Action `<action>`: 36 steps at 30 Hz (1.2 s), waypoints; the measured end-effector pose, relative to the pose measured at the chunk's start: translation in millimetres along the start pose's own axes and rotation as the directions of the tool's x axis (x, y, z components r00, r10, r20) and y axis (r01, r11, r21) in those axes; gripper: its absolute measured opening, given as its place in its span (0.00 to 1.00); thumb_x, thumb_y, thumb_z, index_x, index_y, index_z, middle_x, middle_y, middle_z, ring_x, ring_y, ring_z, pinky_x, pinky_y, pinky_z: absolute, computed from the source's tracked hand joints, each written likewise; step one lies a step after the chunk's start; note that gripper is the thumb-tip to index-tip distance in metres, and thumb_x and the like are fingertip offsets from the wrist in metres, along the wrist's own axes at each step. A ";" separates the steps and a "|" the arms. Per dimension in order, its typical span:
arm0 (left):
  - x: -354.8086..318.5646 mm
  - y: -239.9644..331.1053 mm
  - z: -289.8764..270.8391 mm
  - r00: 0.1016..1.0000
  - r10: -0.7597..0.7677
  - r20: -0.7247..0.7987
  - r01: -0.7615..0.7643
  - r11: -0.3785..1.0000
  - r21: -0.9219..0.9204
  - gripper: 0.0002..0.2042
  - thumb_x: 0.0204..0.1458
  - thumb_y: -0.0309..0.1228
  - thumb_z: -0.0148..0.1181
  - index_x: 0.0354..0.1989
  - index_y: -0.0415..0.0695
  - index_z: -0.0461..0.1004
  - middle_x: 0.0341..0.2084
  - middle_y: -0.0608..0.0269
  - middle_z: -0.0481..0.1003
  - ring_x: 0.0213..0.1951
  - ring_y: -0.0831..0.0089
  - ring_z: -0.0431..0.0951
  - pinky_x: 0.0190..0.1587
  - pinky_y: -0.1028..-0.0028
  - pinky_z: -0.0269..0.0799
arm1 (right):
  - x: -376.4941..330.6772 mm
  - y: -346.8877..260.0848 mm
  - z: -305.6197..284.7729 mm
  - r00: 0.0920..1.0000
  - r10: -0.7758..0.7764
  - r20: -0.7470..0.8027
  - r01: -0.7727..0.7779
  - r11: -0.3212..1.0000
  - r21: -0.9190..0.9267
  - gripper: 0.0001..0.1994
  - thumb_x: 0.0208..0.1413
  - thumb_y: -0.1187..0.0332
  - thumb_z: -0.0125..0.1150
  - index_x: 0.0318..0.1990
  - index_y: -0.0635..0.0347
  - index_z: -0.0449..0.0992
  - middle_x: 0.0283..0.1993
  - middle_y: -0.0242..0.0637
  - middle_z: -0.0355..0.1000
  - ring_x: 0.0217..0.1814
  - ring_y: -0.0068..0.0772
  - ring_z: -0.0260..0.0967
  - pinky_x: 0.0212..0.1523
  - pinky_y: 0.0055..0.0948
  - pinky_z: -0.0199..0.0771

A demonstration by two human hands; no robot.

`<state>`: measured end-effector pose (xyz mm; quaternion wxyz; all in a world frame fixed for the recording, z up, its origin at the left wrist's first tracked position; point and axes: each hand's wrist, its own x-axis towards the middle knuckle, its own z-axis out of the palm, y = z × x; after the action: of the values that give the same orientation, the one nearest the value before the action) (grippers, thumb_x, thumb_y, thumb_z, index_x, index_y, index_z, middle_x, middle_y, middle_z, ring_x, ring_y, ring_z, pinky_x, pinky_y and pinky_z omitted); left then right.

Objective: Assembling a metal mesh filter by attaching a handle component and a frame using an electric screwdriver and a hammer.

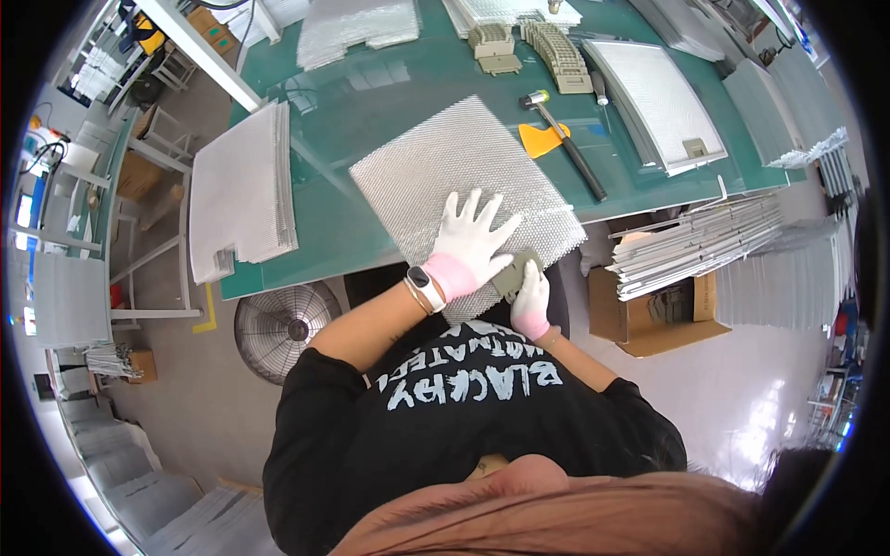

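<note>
A silvery mesh sheet (445,153) lies turned at an angle on the green table, its near corner hanging over the front edge toward me. My left hand (473,236), in a white glove with a pink cuff, rests on the mesh with its fingers spread. At the near edge of the sheet, my right hand (531,301), gloved the same way, grips an olive-grey plastic piece (512,272) that touches the mesh. The right fingers partly cover this piece.
Right of the sheet lie a hammer (570,148), an orange scraper (541,140) and a screwdriver (600,88). Olive plastic pieces (556,57) stand in rows behind. Mesh stacks (246,185) overhang the left edge. Below right, metal strips (700,246) lie over a cardboard box (607,310); a fan (286,326) stands below left.
</note>
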<state>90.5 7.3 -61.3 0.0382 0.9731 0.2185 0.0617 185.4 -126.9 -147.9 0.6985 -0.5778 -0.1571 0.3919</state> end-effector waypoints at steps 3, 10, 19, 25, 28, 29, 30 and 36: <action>-3.5 4.7 -1.2 0.997 -0.082 -0.007 0.082 0.996 -0.016 0.28 0.54 0.48 0.53 0.64 0.57 0.63 0.64 0.49 0.57 0.66 0.44 0.53 0.65 0.40 0.42 | 21.3 1.4 -13.0 0.989 -0.026 0.148 0.047 0.989 -0.141 0.13 0.67 0.64 0.45 0.44 0.63 0.73 0.35 0.27 0.71 0.36 0.16 0.67 0.37 0.20 0.69; -14.0 11.6 -1.2 0.996 -0.086 0.011 0.087 0.995 -0.048 0.26 0.55 0.43 0.53 0.64 0.56 0.63 0.64 0.47 0.57 0.66 0.41 0.53 0.65 0.38 0.41 | 19.5 -16.3 -3.3 0.974 0.185 0.132 -0.215 0.940 0.265 0.09 0.63 0.69 0.54 0.46 0.64 0.73 0.41 0.29 0.72 0.40 0.17 0.69 0.43 0.20 0.72; -13.6 7.7 -1.4 0.996 -0.075 0.044 0.076 0.997 -0.028 0.25 0.55 0.41 0.53 0.63 0.56 0.64 0.64 0.50 0.58 0.66 0.42 0.51 0.65 0.39 0.41 | 21.1 -19.9 13.9 0.992 0.087 0.088 -0.097 0.989 0.110 0.07 0.61 0.70 0.58 0.41 0.64 0.77 0.37 0.28 0.74 0.38 0.17 0.69 0.39 0.22 0.71; -15.1 -1.8 -4.8 0.999 -0.008 0.049 0.008 1.000 -0.012 0.25 0.56 0.42 0.51 0.64 0.55 0.62 0.64 0.49 0.58 0.66 0.43 0.52 0.65 0.39 0.41 | 17.7 -7.4 21.4 0.995 0.055 0.079 -0.061 0.995 0.077 0.04 0.59 0.72 0.58 0.36 0.61 0.76 0.32 0.26 0.72 0.33 0.16 0.67 0.35 0.22 0.71; -16.6 2.0 -1.3 0.999 0.025 0.030 -0.026 1.000 0.005 0.26 0.55 0.41 0.51 0.64 0.52 0.62 0.63 0.47 0.58 0.65 0.42 0.53 0.65 0.39 0.41 | 17.3 -4.1 16.4 0.996 0.024 0.087 -0.032 0.995 0.090 0.06 0.59 0.70 0.59 0.39 0.62 0.76 0.36 0.26 0.72 0.36 0.16 0.68 0.38 0.22 0.71; -15.4 2.2 -2.0 0.999 0.000 0.037 0.000 1.000 -0.001 0.26 0.56 0.41 0.51 0.64 0.52 0.62 0.63 0.47 0.58 0.66 0.42 0.53 0.66 0.39 0.40 | 22.2 -1.7 18.2 0.994 0.064 0.092 -0.076 0.988 0.137 0.08 0.59 0.69 0.59 0.42 0.63 0.76 0.37 0.27 0.73 0.39 0.17 0.68 0.40 0.22 0.71; -14.2 1.9 -2.5 0.999 -0.025 0.046 0.026 1.000 -0.006 0.26 0.56 0.41 0.51 0.64 0.52 0.62 0.64 0.47 0.58 0.66 0.42 0.52 0.66 0.40 0.40 | 27.8 0.9 17.7 0.990 0.104 0.098 -0.121 0.976 0.183 0.09 0.59 0.68 0.60 0.44 0.63 0.76 0.39 0.27 0.73 0.41 0.17 0.68 0.42 0.23 0.71; 5.0 -55.9 -1.8 0.991 0.136 0.017 -0.135 0.991 -0.017 0.26 0.53 0.42 0.54 0.62 0.54 0.65 0.63 0.50 0.60 0.66 0.45 0.53 0.66 0.40 0.40 | 63.6 -18.6 1.4 0.605 0.510 0.612 -0.125 0.820 -0.559 0.27 0.59 0.49 0.56 0.56 0.63 0.69 0.47 0.41 0.76 0.50 0.34 0.74 0.51 0.30 0.73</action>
<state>71.2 60.0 -64.6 0.0436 0.9859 0.1510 0.0571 232.2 -80.0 -145.0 0.3305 -0.5353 -0.4052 0.6633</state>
